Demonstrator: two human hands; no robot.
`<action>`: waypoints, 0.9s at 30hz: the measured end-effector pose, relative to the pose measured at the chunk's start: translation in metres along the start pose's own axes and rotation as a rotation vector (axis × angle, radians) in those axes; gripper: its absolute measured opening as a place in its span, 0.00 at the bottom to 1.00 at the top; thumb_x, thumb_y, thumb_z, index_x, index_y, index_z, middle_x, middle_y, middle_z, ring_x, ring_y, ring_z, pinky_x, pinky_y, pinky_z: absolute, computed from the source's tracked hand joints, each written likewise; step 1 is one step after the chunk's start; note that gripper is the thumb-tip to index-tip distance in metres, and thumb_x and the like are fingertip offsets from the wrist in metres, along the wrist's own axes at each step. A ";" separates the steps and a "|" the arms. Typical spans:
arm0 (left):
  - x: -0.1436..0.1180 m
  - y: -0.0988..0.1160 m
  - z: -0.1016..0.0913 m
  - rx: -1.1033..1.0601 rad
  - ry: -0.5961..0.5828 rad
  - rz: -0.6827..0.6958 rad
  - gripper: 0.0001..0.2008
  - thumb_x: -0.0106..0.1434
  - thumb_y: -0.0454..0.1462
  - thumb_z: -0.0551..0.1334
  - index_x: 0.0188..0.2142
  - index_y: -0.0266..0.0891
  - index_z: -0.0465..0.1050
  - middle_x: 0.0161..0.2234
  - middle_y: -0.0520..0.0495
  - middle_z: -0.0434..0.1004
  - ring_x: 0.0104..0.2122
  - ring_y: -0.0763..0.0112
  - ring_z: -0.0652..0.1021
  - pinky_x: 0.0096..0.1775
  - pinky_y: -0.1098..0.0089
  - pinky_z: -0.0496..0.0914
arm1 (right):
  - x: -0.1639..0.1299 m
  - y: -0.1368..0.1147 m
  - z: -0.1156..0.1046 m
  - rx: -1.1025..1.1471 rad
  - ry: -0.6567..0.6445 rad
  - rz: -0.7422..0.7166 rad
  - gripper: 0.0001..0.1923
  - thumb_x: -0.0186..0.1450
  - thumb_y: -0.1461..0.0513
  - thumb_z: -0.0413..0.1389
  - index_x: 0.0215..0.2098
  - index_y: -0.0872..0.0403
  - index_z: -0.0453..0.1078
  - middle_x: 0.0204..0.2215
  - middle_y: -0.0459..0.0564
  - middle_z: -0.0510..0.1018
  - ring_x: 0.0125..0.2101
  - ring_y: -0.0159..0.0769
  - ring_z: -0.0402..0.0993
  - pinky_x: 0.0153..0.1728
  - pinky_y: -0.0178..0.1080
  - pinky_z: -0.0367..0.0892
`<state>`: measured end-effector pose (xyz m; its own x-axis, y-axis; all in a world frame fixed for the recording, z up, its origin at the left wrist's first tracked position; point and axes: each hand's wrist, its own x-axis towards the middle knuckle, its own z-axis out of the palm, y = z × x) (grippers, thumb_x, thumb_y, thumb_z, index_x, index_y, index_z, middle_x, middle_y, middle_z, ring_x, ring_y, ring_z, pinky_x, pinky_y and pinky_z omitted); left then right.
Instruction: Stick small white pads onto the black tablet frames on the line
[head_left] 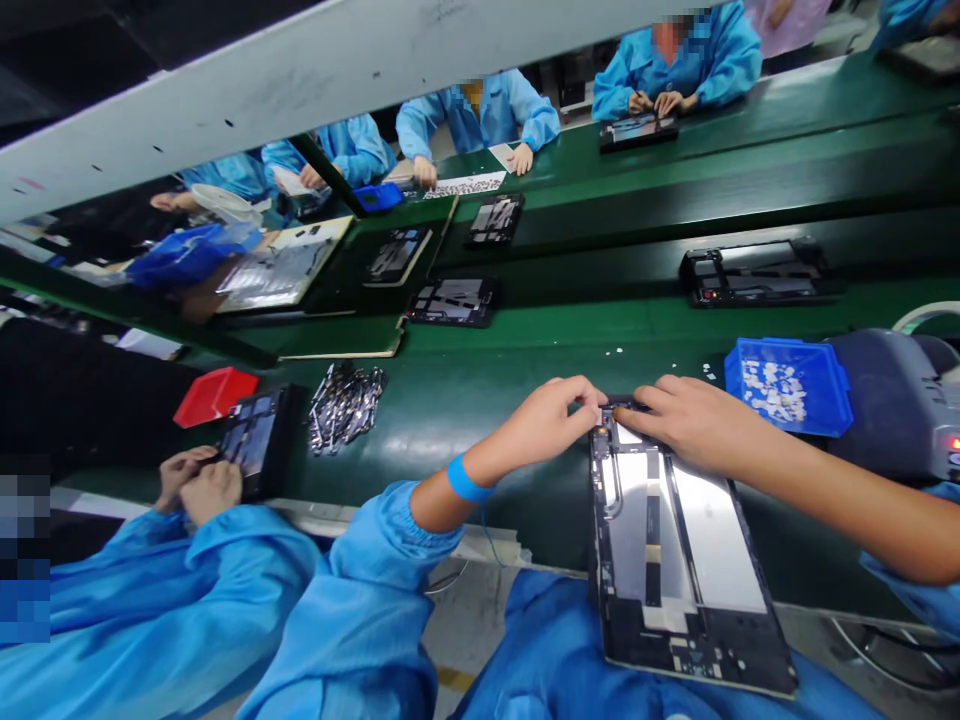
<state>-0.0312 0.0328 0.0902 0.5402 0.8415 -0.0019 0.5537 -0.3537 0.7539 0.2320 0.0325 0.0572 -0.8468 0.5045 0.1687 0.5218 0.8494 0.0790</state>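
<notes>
An opened tablet body (679, 555) with silver plates and black frame lies across my lap and the edge of the green bench (480, 390). My left hand (551, 420) pinches at its far top edge, fingertips together on a small part too tiny to identify. My right hand (694, 420) rests on the same top edge, fingers pressing down beside the left fingertips. A blue wristband (466, 482) sits on my left wrist.
A blue bin of small white parts (787, 383) stands right of my hands, by a grey machine (896, 400). A co-worker's hands (199, 485) hold another tablet at left, near a red tray (216, 394) and a pile of metal pieces (345, 405). More tablets lie on the belt; people sit opposite.
</notes>
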 end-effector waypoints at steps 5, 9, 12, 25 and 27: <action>0.013 -0.011 0.009 -0.032 -0.073 -0.085 0.05 0.65 0.34 0.62 0.33 0.40 0.77 0.36 0.48 0.78 0.41 0.64 0.77 0.46 0.64 0.72 | -0.001 -0.001 0.003 0.018 0.017 0.020 0.22 0.69 0.70 0.55 0.59 0.50 0.75 0.39 0.54 0.76 0.35 0.41 0.63 0.34 0.42 0.52; 0.017 -0.013 0.014 -0.012 -0.088 -0.111 0.06 0.66 0.35 0.61 0.35 0.39 0.78 0.37 0.47 0.78 0.41 0.65 0.77 0.44 0.65 0.71 | -0.002 0.000 0.004 0.013 0.014 0.016 0.23 0.69 0.70 0.55 0.60 0.49 0.74 0.40 0.54 0.77 0.35 0.42 0.63 0.34 0.43 0.53; 0.018 -0.013 0.017 0.037 -0.079 -0.115 0.06 0.66 0.34 0.60 0.36 0.39 0.77 0.38 0.47 0.77 0.40 0.65 0.77 0.43 0.65 0.72 | -0.002 0.000 0.003 0.018 0.011 0.015 0.24 0.69 0.71 0.54 0.60 0.49 0.74 0.40 0.54 0.77 0.35 0.42 0.64 0.35 0.42 0.53; 0.018 -0.017 0.023 -0.089 -0.084 -0.182 0.06 0.65 0.34 0.60 0.34 0.39 0.76 0.37 0.48 0.78 0.39 0.66 0.77 0.42 0.66 0.70 | -0.002 0.000 0.003 0.033 0.012 0.008 0.25 0.68 0.70 0.55 0.61 0.51 0.73 0.40 0.54 0.77 0.36 0.43 0.65 0.36 0.43 0.56; 0.016 -0.015 0.024 -0.038 -0.060 -0.162 0.05 0.66 0.33 0.60 0.34 0.39 0.75 0.37 0.48 0.77 0.40 0.65 0.76 0.43 0.65 0.70 | -0.002 0.000 0.004 0.024 0.007 0.005 0.25 0.68 0.70 0.55 0.62 0.51 0.73 0.40 0.54 0.77 0.36 0.43 0.65 0.36 0.44 0.56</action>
<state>-0.0152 0.0420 0.0627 0.4838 0.8598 -0.1636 0.6125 -0.1991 0.7650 0.2333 0.0323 0.0534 -0.8435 0.5075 0.1756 0.5231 0.8505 0.0550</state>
